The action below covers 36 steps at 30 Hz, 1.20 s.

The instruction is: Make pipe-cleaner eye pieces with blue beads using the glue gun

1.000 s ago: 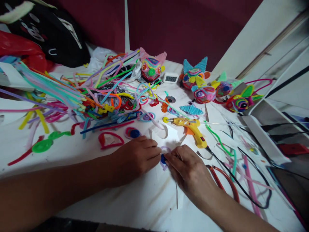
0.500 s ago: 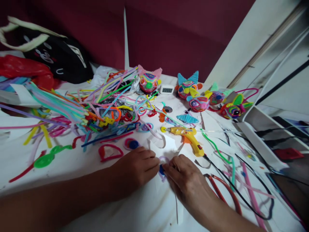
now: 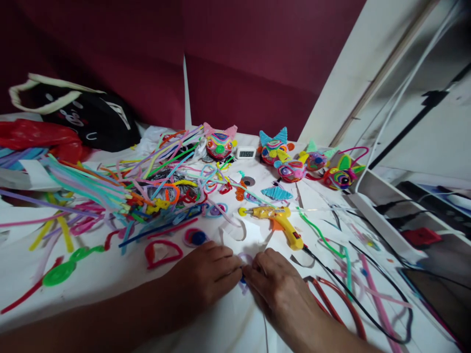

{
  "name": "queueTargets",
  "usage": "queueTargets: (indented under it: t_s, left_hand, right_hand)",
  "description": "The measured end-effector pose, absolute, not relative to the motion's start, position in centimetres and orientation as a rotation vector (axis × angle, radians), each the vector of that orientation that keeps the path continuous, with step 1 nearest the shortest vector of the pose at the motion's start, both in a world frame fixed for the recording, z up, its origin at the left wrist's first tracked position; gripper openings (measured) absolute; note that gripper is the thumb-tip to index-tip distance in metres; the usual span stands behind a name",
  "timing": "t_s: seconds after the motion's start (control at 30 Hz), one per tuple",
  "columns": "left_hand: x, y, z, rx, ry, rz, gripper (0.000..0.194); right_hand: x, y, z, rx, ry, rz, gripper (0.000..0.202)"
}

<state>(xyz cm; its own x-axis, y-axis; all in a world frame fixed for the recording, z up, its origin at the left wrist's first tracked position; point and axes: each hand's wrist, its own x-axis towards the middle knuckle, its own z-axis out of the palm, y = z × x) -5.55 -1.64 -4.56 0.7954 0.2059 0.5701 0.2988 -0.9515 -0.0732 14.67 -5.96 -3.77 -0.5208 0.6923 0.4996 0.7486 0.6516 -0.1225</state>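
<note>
A white table [image 3: 128, 284] fills the lower view, with a black bag [image 3: 105, 122] at its far left corner. A large heap of coloured pipe cleaners [image 3: 88, 181] spreads over the left half. An open white tray [image 3: 380, 220] stands along the right side.

Both hands meet at the near middle. The right hand [image 3: 279, 282] has its thumb and fingertips drawn together on a small piece; the left hand [image 3: 213, 269] is curled, its fingertips at the piece's left side, though whether they pinch it cannot be told.

Just beyond the right hand lies a yellow glue gun [image 3: 292, 235], nozzle pointing left. Farther back sit several colourful animal heads, among them a pink-eared head [image 3: 221, 147] and a blue-eared head [image 3: 273, 152], with a small digital clock [image 3: 246, 153] between these two. A pink-red loop [image 3: 162, 255] lies flat beyond the left forearm, near a round piece with a dark blue centre [image 3: 197, 238].

Smallest is the lilac and blue piece [image 3: 246, 257], low over or on the table between the hands, partly hidden by fingers.
</note>
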Motion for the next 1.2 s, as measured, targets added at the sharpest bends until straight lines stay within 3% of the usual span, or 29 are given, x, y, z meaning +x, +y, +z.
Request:
queueTargets:
  t_s: [1.2]
  left_hand:
    - [-5.37,-1.68,-5.19,-2.895,-0.390,-0.747,0.017]
  right_hand:
    - [14.73,-6.57,-3.76,-1.166,-2.436,-0.149,0.012]
